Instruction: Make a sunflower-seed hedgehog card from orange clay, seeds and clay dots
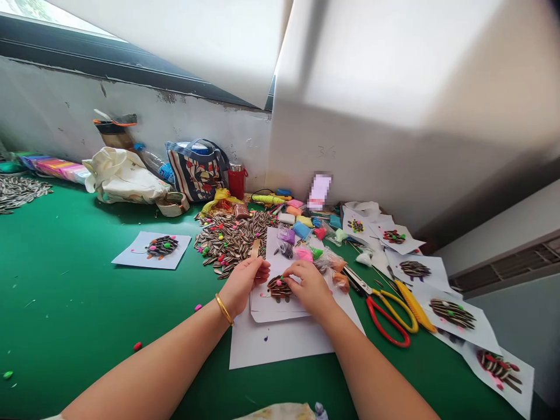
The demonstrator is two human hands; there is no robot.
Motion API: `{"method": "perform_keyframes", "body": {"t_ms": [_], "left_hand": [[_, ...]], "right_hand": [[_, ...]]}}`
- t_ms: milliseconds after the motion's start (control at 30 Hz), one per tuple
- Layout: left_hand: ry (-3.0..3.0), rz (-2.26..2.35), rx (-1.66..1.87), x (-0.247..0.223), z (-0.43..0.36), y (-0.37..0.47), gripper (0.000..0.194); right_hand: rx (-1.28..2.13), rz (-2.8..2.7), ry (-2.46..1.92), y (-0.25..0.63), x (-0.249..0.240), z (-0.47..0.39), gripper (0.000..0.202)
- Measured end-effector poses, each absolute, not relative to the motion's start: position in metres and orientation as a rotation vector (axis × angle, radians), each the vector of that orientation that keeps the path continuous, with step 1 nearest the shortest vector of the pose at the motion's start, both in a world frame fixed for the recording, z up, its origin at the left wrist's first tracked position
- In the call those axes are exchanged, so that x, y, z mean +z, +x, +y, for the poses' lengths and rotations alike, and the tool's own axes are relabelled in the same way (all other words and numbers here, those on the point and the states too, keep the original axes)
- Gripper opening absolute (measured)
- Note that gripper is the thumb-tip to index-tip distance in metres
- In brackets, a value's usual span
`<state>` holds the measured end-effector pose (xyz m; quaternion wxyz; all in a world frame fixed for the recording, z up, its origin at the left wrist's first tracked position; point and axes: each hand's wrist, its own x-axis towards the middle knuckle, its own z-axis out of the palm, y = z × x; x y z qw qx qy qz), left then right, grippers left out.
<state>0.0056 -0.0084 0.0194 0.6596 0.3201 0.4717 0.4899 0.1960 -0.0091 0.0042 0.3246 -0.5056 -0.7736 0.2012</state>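
Note:
A hedgehog picture (276, 287) of striped sunflower seeds, with small pink and green clay balls on its back, lies on white paper (271, 315) in front of me. My right hand (311, 290) reaches over its right side, thumb and fingertips bent together at the seeds and clay balls. Whatever they hold, if anything, is hidden. Just left of the hedgehog, my left hand (245, 283), with a gold bangle at the wrist, hovers by the paper's edge. Its fingers are curled against the thumb, and I cannot make out anything in them. Beyond it spreads a seed pile (231, 239) dotted with clay balls.
Red- and yellow-handled scissors (389, 315) and a yellow cutter (413, 306) lie at right, beside several finished seed pictures (452, 315). Bagged clay (301, 230) lies behind the paper. Another hedgehog card (153, 251) is at left. Bags (126, 175) and a red flask (237, 181) line the wall.

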Motion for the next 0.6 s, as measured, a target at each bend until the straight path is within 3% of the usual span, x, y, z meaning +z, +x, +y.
{"method": "perform_keyframes", "body": {"t_ms": [600], "left_hand": [[0.733, 1.056, 1.11, 0.0203, -0.0098, 0.0056, 0.039]], "right_hand": [[0.496, -2.054, -1.33, 0.1935, -0.0039, -0.0064, 0.012]]}}
